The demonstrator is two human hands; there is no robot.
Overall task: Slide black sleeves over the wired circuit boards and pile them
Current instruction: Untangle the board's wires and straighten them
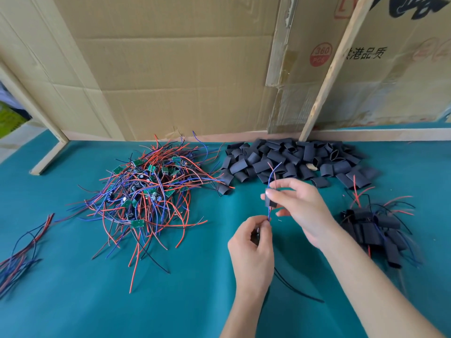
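A teal-covered tabletop (170, 301) is backed along its far edge by flattened cardboard (170, 69) and wooden battens (334, 69).

The largest item on it is a tangled heap of unsleeved circuit boards (146, 191), green boards with red, blue and black leads, spread left of centre towards the far edge. A heap of empty black sleeves (292, 159) is noted against the far edge, right of centre. A smaller pile of sleeved boards (373, 228) is seen near the right edge, wires protruding from the black tubes. A loose bundle of wires (22, 254) lies at the left edge; whether boards are attached cannot be told.

The unit in work is held above the tabletop between the sleeve heap and the near edge. A black sleeve (269, 200) is pinched between thumb and fingertips of the right hand (300, 206), with thin red and blue wires (271, 176) already threaded through it and projecting above. The left hand (253, 242), below, is curled around the lower wires; a dark part, probably the board, is partly hidden in its grip.

The task is judged to be at an early stage: the finished pile is much smaller than the unsleeved heap. On the present unit, the sleeve is judged not yet drawn over the board.
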